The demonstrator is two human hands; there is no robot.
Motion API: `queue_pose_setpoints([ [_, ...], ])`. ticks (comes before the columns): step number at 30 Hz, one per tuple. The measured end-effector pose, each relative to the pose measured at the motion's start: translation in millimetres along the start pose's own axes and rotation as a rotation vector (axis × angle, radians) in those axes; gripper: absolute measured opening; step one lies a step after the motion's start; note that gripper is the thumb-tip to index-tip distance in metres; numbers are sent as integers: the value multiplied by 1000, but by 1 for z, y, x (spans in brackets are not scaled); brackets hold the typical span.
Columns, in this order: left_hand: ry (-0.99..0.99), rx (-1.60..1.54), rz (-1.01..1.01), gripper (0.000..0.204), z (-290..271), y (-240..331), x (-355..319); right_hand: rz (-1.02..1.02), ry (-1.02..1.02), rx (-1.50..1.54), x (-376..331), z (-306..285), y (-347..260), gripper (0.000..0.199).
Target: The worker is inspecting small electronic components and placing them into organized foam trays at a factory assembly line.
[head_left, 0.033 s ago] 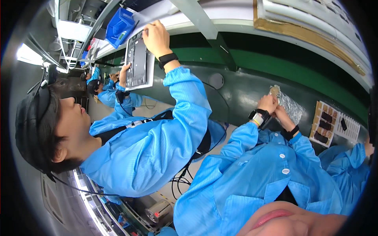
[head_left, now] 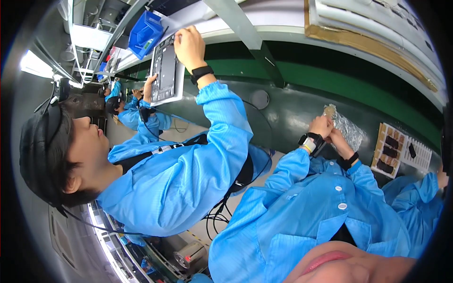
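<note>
My left hand and my right hand meet over the dark green bench, fingers closed and pressed together. Whatever is between the fingertips is too small to make out. Right beside them lies a crinkled silver foil sheet or bag, partly covered by the hands. A small tan piece shows at its far end, just past my left fingers.
Right of the foil lie a white tray with dark and brown pieces and a ribbed white tray. At left, a co-worker handles an opened laptop-like panel near a blue bin. A shelf post stands ahead.
The whole view has shifted very slightly. My hands stay together at the foil with hardly any movement; the co-worker's raised hand remains at the panel's edge.
</note>
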State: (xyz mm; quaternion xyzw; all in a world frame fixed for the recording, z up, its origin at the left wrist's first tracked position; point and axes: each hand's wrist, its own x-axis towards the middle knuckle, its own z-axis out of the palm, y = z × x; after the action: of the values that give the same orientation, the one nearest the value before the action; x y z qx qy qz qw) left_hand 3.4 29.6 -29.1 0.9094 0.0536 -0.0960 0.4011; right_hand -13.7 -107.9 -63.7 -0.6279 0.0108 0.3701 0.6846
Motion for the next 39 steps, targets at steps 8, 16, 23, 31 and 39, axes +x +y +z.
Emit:
queue_pose_setpoints([
  [8, -42, 3, -2, 14, 4, -11, 8, 31, 79, 25, -4, -4, 11, 26],
  [16, -214, 129, -23, 19, 41, -63, 28, -23, 208, 33, -9, -33, 32, 23],
  [23, -224, 176, -44, 13, 95, -86, 10, 180, 441, 117, -53, -51, 60, 23],
  [31, -61, 443, 165, 42, 112, -51, -1, 276, 678, 311, -84, -82, 109, 27],
  [39, -151, 420, 349, 49, 111, -87, 12, 272, 629, 241, -62, -64, 106, 27],
])
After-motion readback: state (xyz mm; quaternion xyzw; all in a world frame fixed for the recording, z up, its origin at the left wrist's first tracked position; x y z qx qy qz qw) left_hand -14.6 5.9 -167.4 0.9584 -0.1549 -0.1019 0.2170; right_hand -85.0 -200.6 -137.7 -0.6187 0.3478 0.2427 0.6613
